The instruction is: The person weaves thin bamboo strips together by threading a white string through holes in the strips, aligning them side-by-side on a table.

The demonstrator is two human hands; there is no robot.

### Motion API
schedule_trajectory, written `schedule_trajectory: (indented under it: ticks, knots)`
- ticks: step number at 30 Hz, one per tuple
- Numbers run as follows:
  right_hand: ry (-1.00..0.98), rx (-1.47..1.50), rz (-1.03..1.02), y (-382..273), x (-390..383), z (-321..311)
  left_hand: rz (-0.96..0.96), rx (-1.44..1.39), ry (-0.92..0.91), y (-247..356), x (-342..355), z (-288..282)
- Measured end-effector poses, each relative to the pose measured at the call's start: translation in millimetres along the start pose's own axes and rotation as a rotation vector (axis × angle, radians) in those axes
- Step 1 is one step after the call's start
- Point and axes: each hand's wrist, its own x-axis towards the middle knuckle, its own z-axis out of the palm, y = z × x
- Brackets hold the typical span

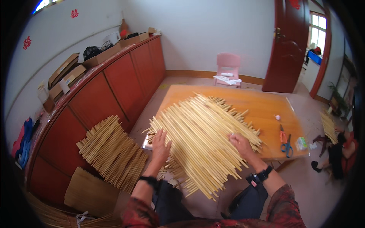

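Observation:
A mat of pale yellow sticks, laid side by side, lies over the near left part of the orange wooden table and overhangs its front edge. More sticks show beneath it on the right. My left hand rests at the mat's left edge with its fingers stretched out. Over the right part of the mat, my right hand has its fingers curled together in a pinch. A small pale spot shows at its fingertips, too small to name. Both wrists wear black bands.
Orange-handled scissors, blue-handled scissors and a green-white packet lie on the table's right. Another stick mat leans by the red cabinets. A pink chair stands behind. Another person sits at far right.

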Motion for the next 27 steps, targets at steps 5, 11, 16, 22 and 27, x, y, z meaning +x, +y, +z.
schedule_trajectory:
  ticks: [5,11,16,22,27]
  knots:
    - [-0.421,0.134,0.353,-16,-138,-45,-0.318,-0.416,-0.313,35,-110,-60]
    - [-0.113,0.557,0.742,-1,-246,-33,-0.941,-1.318,-0.222,42,-180,-53]
    - [-0.022,0.526,0.626,13,-234,-21,-0.998,-1.288,-0.236,41,-180,-47]
    - [0.124,0.759,0.684,34,-177,-10,-1.032,-1.491,-0.219,43,-198,-33]
    - [0.09,0.879,0.722,47,-146,12,-0.991,-1.727,-0.434,79,-219,-11]
